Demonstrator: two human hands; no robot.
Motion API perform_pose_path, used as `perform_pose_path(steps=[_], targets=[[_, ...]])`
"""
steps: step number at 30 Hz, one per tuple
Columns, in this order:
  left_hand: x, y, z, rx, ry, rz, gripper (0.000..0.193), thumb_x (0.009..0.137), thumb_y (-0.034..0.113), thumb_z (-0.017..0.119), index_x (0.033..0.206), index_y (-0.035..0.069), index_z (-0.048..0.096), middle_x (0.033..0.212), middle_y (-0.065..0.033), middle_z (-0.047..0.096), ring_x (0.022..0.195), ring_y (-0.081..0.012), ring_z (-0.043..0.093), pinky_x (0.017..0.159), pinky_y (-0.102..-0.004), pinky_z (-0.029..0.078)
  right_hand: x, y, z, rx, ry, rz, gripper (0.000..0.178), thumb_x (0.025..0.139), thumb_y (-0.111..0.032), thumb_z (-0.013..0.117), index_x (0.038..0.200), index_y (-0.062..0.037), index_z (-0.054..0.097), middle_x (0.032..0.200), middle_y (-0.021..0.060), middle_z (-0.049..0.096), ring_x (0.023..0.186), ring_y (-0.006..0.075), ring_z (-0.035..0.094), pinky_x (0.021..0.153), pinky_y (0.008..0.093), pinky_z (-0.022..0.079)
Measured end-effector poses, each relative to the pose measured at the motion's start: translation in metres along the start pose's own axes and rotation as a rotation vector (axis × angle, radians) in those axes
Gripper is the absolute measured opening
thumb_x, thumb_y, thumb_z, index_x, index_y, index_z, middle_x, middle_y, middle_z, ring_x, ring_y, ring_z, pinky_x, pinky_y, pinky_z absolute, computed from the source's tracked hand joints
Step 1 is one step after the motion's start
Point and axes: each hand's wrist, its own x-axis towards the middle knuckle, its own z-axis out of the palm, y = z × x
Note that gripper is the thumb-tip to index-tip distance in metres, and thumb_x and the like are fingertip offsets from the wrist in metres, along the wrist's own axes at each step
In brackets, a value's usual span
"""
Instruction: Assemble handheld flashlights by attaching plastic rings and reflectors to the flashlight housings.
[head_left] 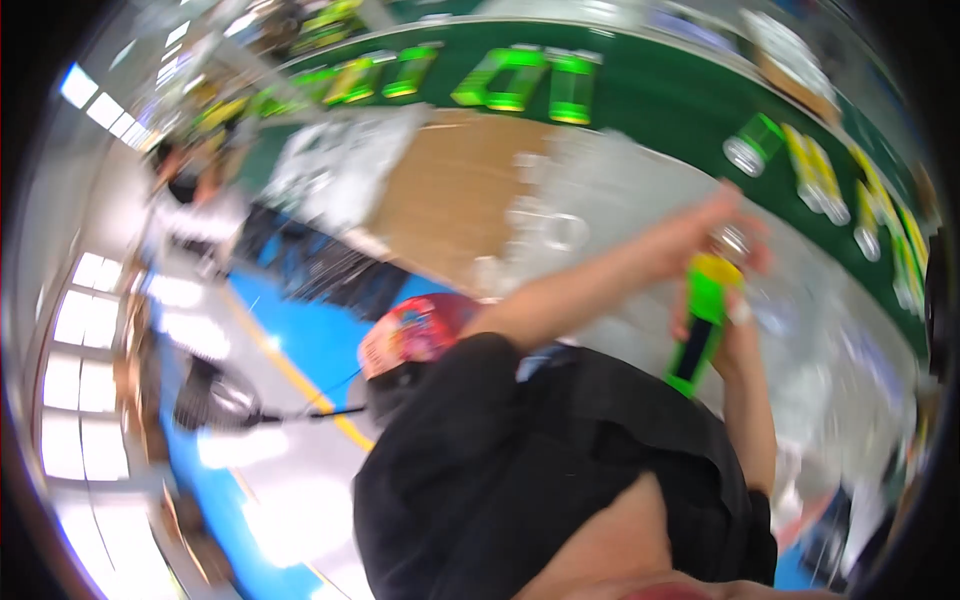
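In front of my chest I hold a long green-and-yellow object [704, 318] with a dark panel and a clear, shiny round end. Its kind is too blurred to name. My right hand [737, 325] is closed round its body from the right side. From the left, my left hand [712, 218] reaches over to the clear end, its fingers curving around that end. Motion smears those fingers, so I cannot tell whether they grip it. The object is tilted, its clear end pointing up and toward the bench.
A green strip [660, 100] runs along the far side, bearing several similar green and yellow pieces [572, 90]. Nearer lie brown cardboard [445, 190] and a grey worktop [625, 180] with a clear ring [566, 232]. At left are a fan [218, 393] and a person [190, 180].
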Motion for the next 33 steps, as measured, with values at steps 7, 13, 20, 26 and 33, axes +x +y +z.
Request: perform_pose_path(steps=[7, 13, 20, 26, 33], targets=[[-0.049, 0.033, 0.05, 0.815, 0.156, 0.561, 0.028, 0.097, 0.031, 0.057, 0.085, 0.009, 0.069, 0.077, -0.0018, 0.063, 0.073, -0.0142, 0.056, 0.067, -0.0289, 0.045, -0.023, -0.008, 0.022, -0.228, 0.04, -0.235, 0.058, 0.095, -0.053, 0.052, 0.121, -0.0012, 0.05, 0.092, 0.0103, 0.06, 0.076, 0.0195, 0.06, 0.07, 0.032, 0.049], [-0.054, 0.015, 0.046, 1.093, -0.057, 0.812, 0.023, 0.095, 0.028, 0.054, 0.088, 0.011, 0.068, 0.096, -0.0008, 0.069, 0.099, -0.022, 0.061, 0.093, -0.0421, 0.036, -0.012, 0.012, -0.004, -0.23, 0.074, -0.209, 0.05, 0.099, -0.045, 0.049, 0.127, -0.0034, 0.044, 0.093, 0.0106, 0.06, 0.078, 0.0195, 0.063, 0.069, 0.0299, 0.05], [-0.036, 0.003, 0.048, 1.402, -0.128, 1.052, 0.026, 0.093, 0.034, 0.056, 0.099, 0.011, 0.067, 0.107, -0.0044, 0.066, 0.11, -0.0263, 0.056, 0.098, -0.0442, 0.033, -0.024, 0.016, 0.002, -0.072, 0.404, -0.27, 0.052, 0.1, -0.046, 0.046, 0.131, -0.0045, 0.042, 0.099, 0.0095, 0.059, 0.078, 0.0179, 0.063, 0.068, 0.0293, 0.051], [-0.012, -0.028, 0.058, 1.11, -0.14, 0.813, 0.036, 0.094, 0.035, 0.057, 0.117, 0.008, 0.061, 0.12, -0.0109, 0.06, 0.114, -0.0314, 0.053, 0.1, -0.0447, 0.034, -0.051, 0.005, -0.009, -0.122, 0.428, -0.313, 0.05, 0.097, -0.045, 0.05, 0.131, -0.0083, 0.044, 0.09, 0.0069, 0.057, 0.07, 0.0169, 0.058, 0.061, 0.0284, 0.047], [0.028, -0.075, -0.001, 1.519, 0.118, 0.39, 0.076, 0.072, 0.045, 0.078, 0.13, 0.003, 0.053, 0.132, -0.0213, 0.052, 0.127, -0.0384, 0.045, 0.108, -0.0462, 0.035, -0.094, 0.003, -0.041, 0.031, 0.526, -0.402, 0.055, 0.094, -0.044, 0.056, 0.133, -0.0061, 0.045, 0.083, 0.0084, 0.057, 0.066, 0.0163, 0.057, 0.06, 0.0279, 0.048]])
